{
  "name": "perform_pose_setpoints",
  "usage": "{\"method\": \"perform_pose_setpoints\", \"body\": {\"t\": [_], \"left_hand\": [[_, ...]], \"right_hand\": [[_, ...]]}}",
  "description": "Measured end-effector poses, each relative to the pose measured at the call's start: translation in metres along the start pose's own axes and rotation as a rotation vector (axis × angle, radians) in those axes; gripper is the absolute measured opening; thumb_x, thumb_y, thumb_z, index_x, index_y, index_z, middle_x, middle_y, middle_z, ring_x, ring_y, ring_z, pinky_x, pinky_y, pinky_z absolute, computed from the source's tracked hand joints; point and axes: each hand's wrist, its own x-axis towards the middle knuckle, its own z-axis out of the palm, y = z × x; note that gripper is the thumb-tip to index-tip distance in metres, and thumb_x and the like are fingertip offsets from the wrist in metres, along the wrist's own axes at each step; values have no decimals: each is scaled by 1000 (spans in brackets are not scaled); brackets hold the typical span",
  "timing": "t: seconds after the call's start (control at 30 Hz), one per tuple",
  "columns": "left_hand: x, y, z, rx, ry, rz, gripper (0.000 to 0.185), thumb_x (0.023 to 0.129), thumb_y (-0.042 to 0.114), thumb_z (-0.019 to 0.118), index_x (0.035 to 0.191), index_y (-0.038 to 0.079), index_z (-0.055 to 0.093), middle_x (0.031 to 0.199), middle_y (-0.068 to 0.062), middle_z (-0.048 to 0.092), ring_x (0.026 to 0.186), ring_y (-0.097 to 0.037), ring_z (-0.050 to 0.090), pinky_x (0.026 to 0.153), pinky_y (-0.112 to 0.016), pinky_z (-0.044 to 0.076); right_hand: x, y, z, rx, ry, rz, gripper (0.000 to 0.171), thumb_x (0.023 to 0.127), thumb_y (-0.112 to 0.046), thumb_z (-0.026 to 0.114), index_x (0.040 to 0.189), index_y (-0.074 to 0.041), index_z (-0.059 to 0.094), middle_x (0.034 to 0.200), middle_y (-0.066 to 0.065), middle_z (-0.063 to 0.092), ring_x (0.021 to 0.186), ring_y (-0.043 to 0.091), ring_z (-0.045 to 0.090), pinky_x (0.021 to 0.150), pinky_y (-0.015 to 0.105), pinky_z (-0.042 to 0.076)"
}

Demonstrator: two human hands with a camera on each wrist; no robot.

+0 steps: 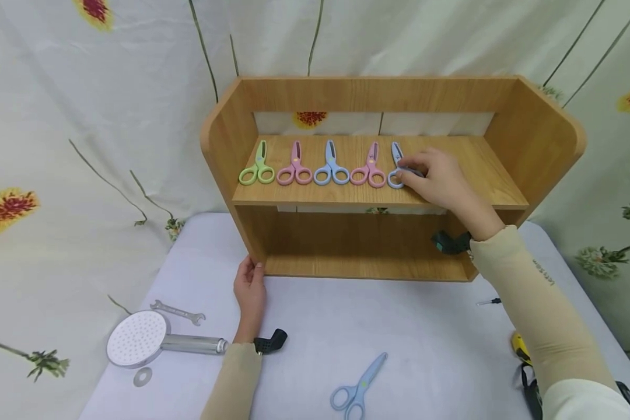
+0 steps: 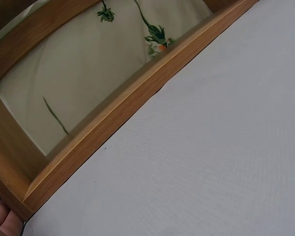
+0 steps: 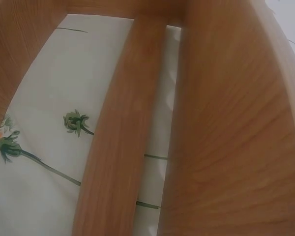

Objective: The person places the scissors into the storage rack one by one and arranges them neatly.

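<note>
On the upper board of a wooden shelf point(image 1: 383, 88), my right hand point(image 1: 441, 178) pinches the handles of a pair of blue scissors point(image 1: 396, 153), partly covered by the fingers. The scissors lie at the right end of a row, blades toward the back. Left of them are pink scissors point(image 1: 368, 169), blue scissors point(image 1: 331, 166), more pink scissors point(image 1: 295, 167) and green scissors point(image 1: 257, 166). My left hand point(image 1: 251, 291) holds the shelf's lower left corner; its fingers point(image 2: 5, 219) show at the edge of the left wrist view. The right wrist view shows only shelf boards and cloth.
Another pair of blue scissors point(image 1: 362, 386) lies on the white table point(image 1: 304, 344) in front. To the left are a shower head point(image 1: 139, 338), a wrench point(image 1: 178, 312) and a washer point(image 1: 143, 377). A yellow and black object point(image 1: 521, 348) is partly hidden by the right arm.
</note>
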Motion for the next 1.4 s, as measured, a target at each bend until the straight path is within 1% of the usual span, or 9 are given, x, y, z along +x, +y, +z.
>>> {"method": "perform_pose_setpoints", "body": {"t": [0.17,0.37,0.6,0.73,0.83,1.0,1.23,1.33,1.4], "left_hand": [[1,3,-2,17,-34,-37,38,105,16,53,141,4,57,138,-18,63,119,-26,62,85,-3,45],[1,5,-1,18,-29,-53,38,105,13,52,142,2,56,139,-20,62,119,-25,61,85,-1,44],[-10,38,-4,13,-49,-33,39,104,7,49,141,-6,54,139,-28,59,124,-34,60,86,-1,44],[-13,42,-5,27,-43,-22,39,104,8,49,140,-7,54,137,-30,59,121,-35,61,86,-2,45],[-14,43,-5,16,-45,-30,39,104,7,50,140,-7,54,137,-29,60,121,-35,61,85,-2,44],[-12,40,-5,-3,-55,-43,39,104,6,50,142,-6,53,140,-27,59,125,-35,59,85,-1,43],[1,3,-2,13,-38,-50,40,106,14,52,144,2,54,142,-21,60,125,-32,60,85,-1,43],[1,2,-2,15,-30,-42,39,105,13,53,142,2,56,140,-21,61,123,-32,61,85,-1,44],[0,2,-2,14,-29,-40,39,105,13,53,141,1,56,140,-21,61,123,-32,61,85,-2,44]], "right_hand": [[-1,-1,-2,2,-8,-6,33,97,-21,66,121,1,73,101,19,66,85,29,49,72,36,34],[0,-2,-2,-2,-14,-8,31,98,-20,64,121,0,73,105,19,68,85,28,48,72,36,33],[3,-3,-2,-7,-18,-25,31,100,-18,62,123,0,72,112,21,70,88,30,49,75,36,33],[3,-3,-1,-6,-19,-20,32,100,-18,62,123,1,71,115,22,70,91,31,51,77,37,34],[1,-3,-1,6,-5,0,32,99,-18,62,122,3,71,115,24,69,92,32,52,78,38,36],[-2,-3,-1,26,28,36,32,97,-19,64,116,5,72,114,25,69,94,34,57,78,38,40],[-4,-4,0,37,70,23,29,96,-19,65,109,5,74,106,24,70,90,33,59,76,35,41],[-5,-4,0,48,87,23,30,97,-20,65,111,5,74,104,24,69,90,33,60,75,34,41],[-6,-2,1,64,120,23,30,97,-19,65,114,4,73,103,24,68,88,30,60,73,32,42]]}}
